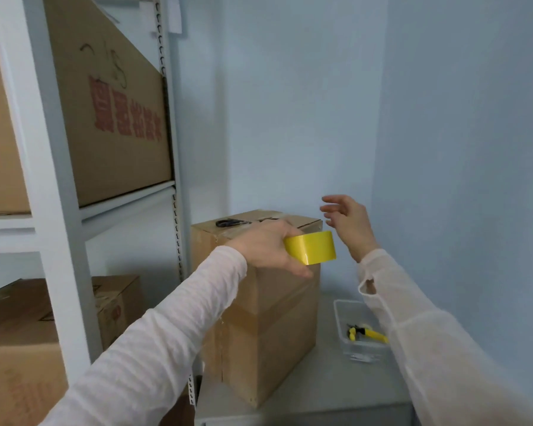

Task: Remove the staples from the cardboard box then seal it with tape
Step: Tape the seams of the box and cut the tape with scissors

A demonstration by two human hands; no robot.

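Yellow packing tape point(310, 247) sat in your left hand point(268, 245), which gripped the roll with the fingers curled over its top and the thumb underneath, the arm stretched forward in a white sleeve point(166, 333) across the near upper corner of the cardboard box point(274, 333). Your right hand point(348, 222) was raised just beyond the roll, palm turned leftward, fingers spread and relaxed, holding nothing and touching nothing. The box stood upright on a grey table point(336, 388) in the corner of pale blue walls, its top flaps closed and bands of clear tape around its middle; your left hand and the roll hid part of its top front edge. Black-handled scissors point(228, 222) lay on the box top, behind your left hand. To the right of the box, on the table, stood a clear plastic tray point(339, 312) with a yellow-handled tool point(366, 332) inside, partly covered by your right sleeve. On the left, a white metal shelving rack point(56, 226) held a large carton with red printing point(114, 118) above and more brown cartons point(13, 348) below.
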